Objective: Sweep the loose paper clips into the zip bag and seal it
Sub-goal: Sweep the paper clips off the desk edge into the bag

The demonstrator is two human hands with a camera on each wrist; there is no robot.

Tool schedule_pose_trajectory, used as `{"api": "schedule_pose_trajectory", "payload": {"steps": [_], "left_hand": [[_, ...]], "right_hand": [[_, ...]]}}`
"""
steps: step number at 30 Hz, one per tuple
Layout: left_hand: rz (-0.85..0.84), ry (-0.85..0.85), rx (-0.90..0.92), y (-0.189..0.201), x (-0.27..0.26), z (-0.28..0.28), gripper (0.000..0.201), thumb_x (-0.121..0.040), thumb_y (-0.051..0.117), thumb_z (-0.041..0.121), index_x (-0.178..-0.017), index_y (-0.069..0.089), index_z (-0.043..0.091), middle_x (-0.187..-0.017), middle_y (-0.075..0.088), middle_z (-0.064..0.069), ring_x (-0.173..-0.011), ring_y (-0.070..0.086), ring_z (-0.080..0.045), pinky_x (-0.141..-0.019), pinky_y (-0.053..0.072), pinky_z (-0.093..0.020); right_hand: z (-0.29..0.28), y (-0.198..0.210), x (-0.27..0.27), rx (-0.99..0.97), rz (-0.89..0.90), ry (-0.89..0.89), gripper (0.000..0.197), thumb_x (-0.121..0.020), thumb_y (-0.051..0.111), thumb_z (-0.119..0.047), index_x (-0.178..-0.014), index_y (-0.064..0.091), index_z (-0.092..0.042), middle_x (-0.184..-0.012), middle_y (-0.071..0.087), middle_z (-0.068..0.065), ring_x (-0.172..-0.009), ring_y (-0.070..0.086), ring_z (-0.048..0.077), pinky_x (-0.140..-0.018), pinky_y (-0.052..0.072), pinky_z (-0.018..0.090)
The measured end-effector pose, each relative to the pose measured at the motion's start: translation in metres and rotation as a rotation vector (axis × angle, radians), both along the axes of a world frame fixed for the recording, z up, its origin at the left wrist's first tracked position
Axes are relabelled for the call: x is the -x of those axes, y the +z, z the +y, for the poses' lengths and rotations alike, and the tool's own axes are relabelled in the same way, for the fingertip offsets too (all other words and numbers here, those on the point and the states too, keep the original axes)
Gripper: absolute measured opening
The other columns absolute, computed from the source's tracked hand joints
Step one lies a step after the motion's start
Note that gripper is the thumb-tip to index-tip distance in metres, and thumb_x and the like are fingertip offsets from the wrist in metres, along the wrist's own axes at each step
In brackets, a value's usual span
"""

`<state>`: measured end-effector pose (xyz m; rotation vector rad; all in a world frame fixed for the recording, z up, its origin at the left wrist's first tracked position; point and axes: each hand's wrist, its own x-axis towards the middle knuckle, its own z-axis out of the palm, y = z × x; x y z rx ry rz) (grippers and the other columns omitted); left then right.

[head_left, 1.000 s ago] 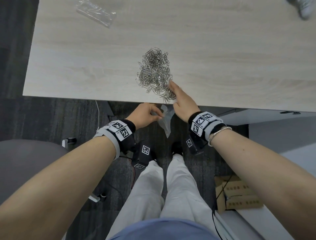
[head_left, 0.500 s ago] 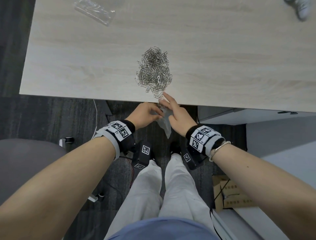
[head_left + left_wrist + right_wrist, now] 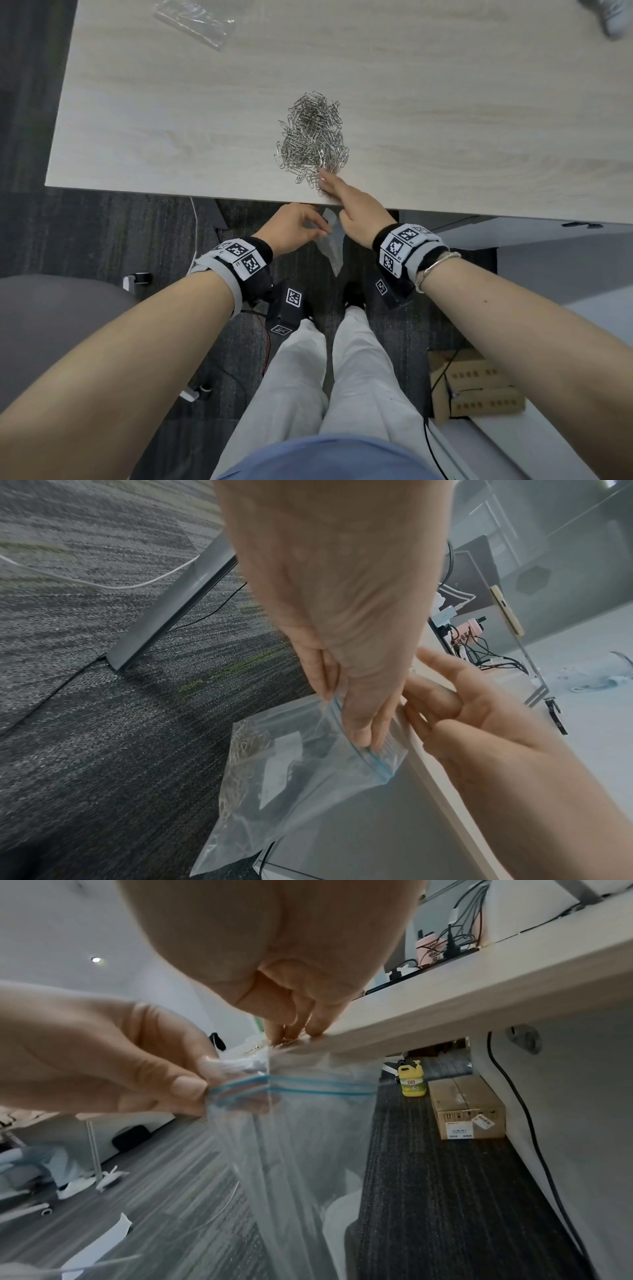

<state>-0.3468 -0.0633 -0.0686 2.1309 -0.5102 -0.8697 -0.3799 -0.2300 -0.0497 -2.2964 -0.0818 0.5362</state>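
Just below the tabletop edge, the left hand pinches the floppy zip bag at its blue strip. Right hand, fingers straight, touches the paper clips. Light, slippery, probably tangly; rake them in clumps.

Pale wood table, dark carpet.

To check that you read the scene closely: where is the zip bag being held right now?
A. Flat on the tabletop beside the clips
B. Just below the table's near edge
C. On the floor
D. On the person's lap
B: the left hand pinches the zip bag open just under the table edge.
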Motion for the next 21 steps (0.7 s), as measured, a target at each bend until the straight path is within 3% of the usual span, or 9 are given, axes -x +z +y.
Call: {"api": "schedule_pose_trajectory", "payload": {"steps": [7,11,15,18,21], "left_hand": [[0.026,0.029,0.007,-0.004,0.0,0.001,0.008,-0.081,0.071,0.012,-0.084,0.075,0.018,-0.091,0.07,0.001,-0.091,0.063,-0.013,-0.089,0.049,-0.032],[0.039,0.03,0.009,-0.004,-0.001,0.002,0.007,-0.081,0.071,0.013,-0.083,0.075,0.019,-0.088,0.068,0.005,-0.091,0.062,-0.012,-0.093,0.049,-0.037],[0.026,0.029,0.005,-0.001,-0.001,0.003,0.006,-0.082,0.071,0.016,-0.085,0.076,0.017,-0.086,0.066,0.006,-0.09,0.061,-0.012,-0.094,0.048,-0.035],[0.035,0.024,0.003,0.0,-0.002,0.005,0.006,-0.082,0.071,0.015,-0.085,0.076,0.017,-0.081,0.062,0.013,-0.085,0.059,-0.007,-0.092,0.049,-0.033],[0.04,0.019,0.006,-0.001,-0.003,0.005,0.006,-0.082,0.071,0.015,-0.084,0.076,0.018,-0.08,0.062,0.015,-0.086,0.06,-0.009,-0.091,0.05,-0.033]], "right_hand": [[-0.007,-0.002,0.026,-0.047,0.015,0.011,0.074,-0.084,0.032,0.008,-0.149,0.015,-0.024,-0.136,0.054,0.004,-0.135,0.04,0.017,-0.112,0.026,0.025],[-0.007,0.003,0.023,-0.132,0.0,-0.098,0.072,-0.084,0.033,0.008,-0.147,0.022,-0.027,-0.128,0.061,0.004,-0.129,0.046,0.013,-0.107,0.028,0.018],[-0.013,0.009,-0.005,-0.124,-0.119,-0.216,0.065,-0.086,0.035,0.007,-0.145,0.027,-0.018,-0.137,0.053,0.004,-0.125,0.051,0.018,-0.108,0.036,0.03],[-0.015,0.006,-0.032,-0.062,-0.143,-0.157,0.062,-0.089,0.035,0.005,-0.147,0.022,-0.013,-0.146,0.042,0.004,-0.136,0.038,0.015,-0.114,0.028,0.031],[-0.014,0.003,-0.048,0.024,-0.087,-0.069,0.07,-0.086,0.032,0.009,-0.149,0.015,-0.015,-0.149,0.038,0.003,-0.138,0.034,0.016,-0.114,0.025,0.029]]}}
